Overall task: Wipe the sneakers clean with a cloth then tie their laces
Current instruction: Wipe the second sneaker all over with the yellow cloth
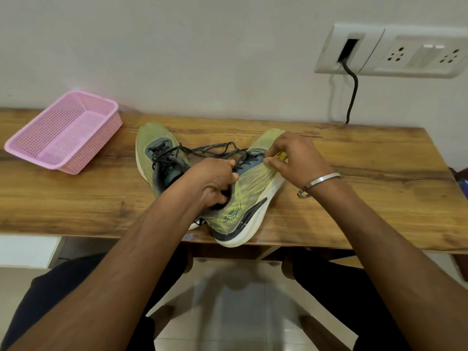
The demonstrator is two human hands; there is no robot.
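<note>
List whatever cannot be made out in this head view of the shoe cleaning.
- Small yellow cloth: mostly hidden inside the right hand; its size is unclear.
- Collar of the near yellow-green knit sneaker: covered by the left hand gripping it.
- Heel of the far yellow-green sneaker: behind the left forearm.
- Black laces: tangled between the shoes; which belongs to which is unclear.

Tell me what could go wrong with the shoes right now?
The right sneaker has its heel past the table edge; the left hand grips its collar, but a slip might drop it. The loose laces lie tangled between both shoes, so pulling might drag the left sneaker.
</note>
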